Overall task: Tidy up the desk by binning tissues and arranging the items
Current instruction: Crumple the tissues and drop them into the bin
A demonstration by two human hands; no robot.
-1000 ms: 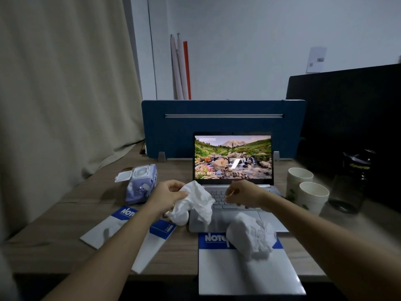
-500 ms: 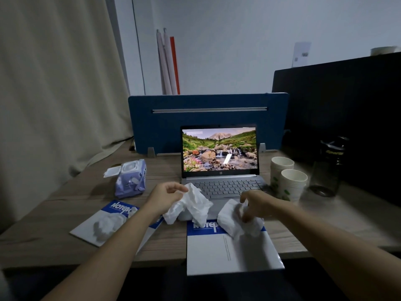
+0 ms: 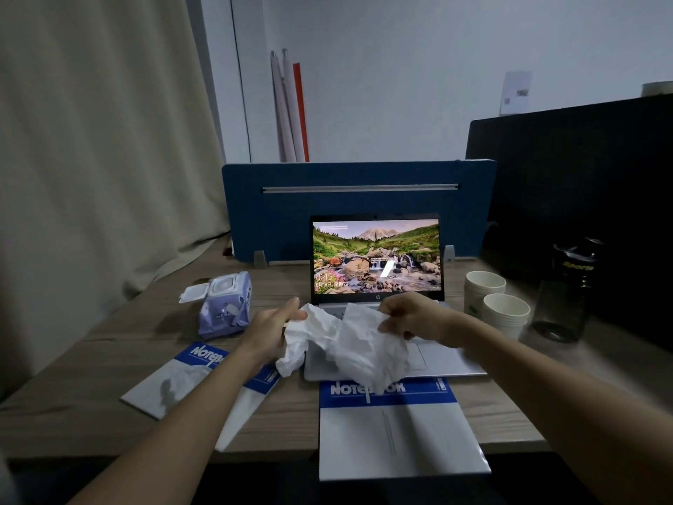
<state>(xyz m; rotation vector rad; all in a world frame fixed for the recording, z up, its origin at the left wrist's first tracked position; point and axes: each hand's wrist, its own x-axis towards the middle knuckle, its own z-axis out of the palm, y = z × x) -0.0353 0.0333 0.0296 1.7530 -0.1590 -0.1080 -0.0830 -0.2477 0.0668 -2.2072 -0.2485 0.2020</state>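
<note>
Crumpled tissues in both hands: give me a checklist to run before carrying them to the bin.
1. Left hand holds a crumpled white tissue: ok.
2. Right hand pinches the larger white tissue: ok.
3. Tissues lifted off the open silver laptop: ok, they hang above its keyboard.
4. Bin located: not ok, none in view.
5. Two white paper cups clear of the right arm: ok, apart.
6. White shape on the left blue-and-white notebook, tissue or print: cannot tell.

both hands (image 3: 271, 331) (image 3: 411, 317) raised close together, fingers seemingly pinching.
</note>
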